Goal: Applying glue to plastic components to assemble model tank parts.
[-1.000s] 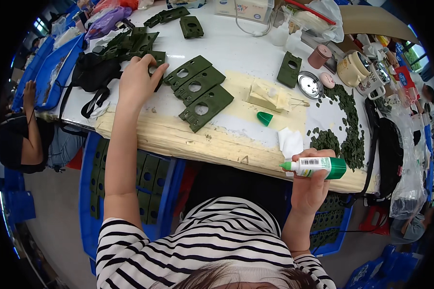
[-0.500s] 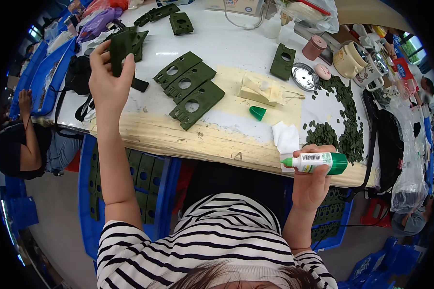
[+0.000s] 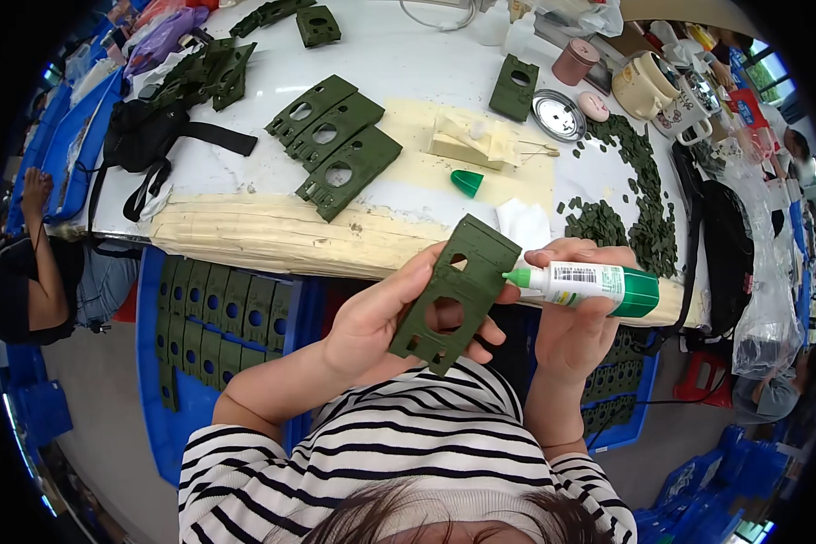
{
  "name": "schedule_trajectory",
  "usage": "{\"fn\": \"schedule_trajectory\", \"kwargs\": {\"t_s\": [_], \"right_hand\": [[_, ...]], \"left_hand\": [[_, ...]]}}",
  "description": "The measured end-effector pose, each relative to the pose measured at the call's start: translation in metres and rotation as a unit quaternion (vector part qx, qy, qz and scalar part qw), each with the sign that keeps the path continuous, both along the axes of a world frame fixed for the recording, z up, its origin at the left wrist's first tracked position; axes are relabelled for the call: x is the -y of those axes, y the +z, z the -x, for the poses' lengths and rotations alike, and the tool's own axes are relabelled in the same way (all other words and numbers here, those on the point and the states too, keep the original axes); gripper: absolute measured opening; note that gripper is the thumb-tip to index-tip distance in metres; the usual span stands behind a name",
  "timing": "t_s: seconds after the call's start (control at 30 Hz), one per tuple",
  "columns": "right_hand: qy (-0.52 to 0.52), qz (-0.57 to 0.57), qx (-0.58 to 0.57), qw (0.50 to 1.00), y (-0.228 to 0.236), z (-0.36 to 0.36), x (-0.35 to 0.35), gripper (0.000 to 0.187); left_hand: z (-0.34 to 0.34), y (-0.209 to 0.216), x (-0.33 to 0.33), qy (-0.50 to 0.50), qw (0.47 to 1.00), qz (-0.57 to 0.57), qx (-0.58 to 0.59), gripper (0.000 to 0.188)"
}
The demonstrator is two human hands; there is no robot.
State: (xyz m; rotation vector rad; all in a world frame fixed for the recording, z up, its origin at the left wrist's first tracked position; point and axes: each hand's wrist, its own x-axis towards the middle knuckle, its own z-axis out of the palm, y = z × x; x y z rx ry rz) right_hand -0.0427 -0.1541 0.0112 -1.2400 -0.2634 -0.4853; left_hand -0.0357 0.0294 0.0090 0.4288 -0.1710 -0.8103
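Bright, even light, soft shadows, sharp centre; fisheye bends edges into black corners.

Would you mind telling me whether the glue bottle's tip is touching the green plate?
Touching: the head view shows the glue bottle tip meeting the green plate edge.

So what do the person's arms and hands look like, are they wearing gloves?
No gloves. The left hand and right hand are both bare, with no rings, watch or bracelets that show. The forearms are bare too. Short sleeves of a black-and-white striped shirt end near the elbows.
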Motion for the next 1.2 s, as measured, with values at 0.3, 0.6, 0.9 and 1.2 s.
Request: {"fn": "schedule_trajectory", "kwargs": {"t_s": [0.3, 0.6, 0.9, 1.2], "right_hand": [[0.001, 0.022, 0.024, 0.999, 0.0, -0.004, -0.001, 0.042], [0.058, 0.003, -0.042, 0.997, -0.001, -0.002, -0.001, 0.036], [0.05, 0.031, -0.021, 0.998, -0.003, -0.005, -0.001, 0.034], [0.051, 0.03, -0.02, 0.998, -0.003, -0.004, 0.0, 0.034]], "left_hand": [[-0.003, 0.0, 0.004, -0.047, 0.998, -0.043, -0.027, 0.053], [-0.007, -0.005, 0.0, -0.094, 0.993, -0.034, -0.061, 0.053], [-0.008, -0.005, 0.0, -0.088, 0.994, -0.045, -0.054, 0.053], [-0.009, -0.004, 0.001, -0.09, 0.994, -0.047, -0.05, 0.054]]}}
